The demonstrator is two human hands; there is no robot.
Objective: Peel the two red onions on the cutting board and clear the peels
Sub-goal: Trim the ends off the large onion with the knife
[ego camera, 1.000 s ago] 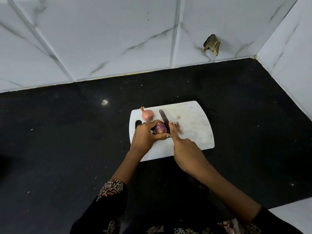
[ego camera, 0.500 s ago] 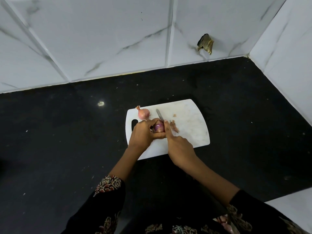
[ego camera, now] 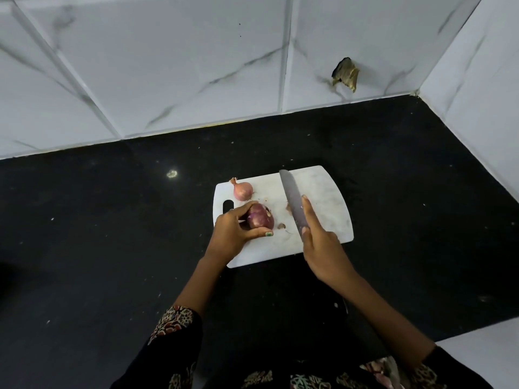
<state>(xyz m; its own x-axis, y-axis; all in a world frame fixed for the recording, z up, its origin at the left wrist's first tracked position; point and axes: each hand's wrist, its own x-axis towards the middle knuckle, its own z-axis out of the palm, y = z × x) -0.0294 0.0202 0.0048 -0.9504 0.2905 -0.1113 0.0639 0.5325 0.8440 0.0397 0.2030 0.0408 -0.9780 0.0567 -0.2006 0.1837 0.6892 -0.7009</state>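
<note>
the knife, gripped in the right hand, had lifted off the darker onion held by the left hand; its end looked trimmed, so peeling could begin.

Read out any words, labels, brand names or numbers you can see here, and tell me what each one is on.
None: no text can be read in this view.
Knife: blade shows no brand mark or number.
Cutting board: plain white, only faint stains.
Wall tiles: grey veining, no writing.
Sleeves: printed pattern, no letters.
</note>
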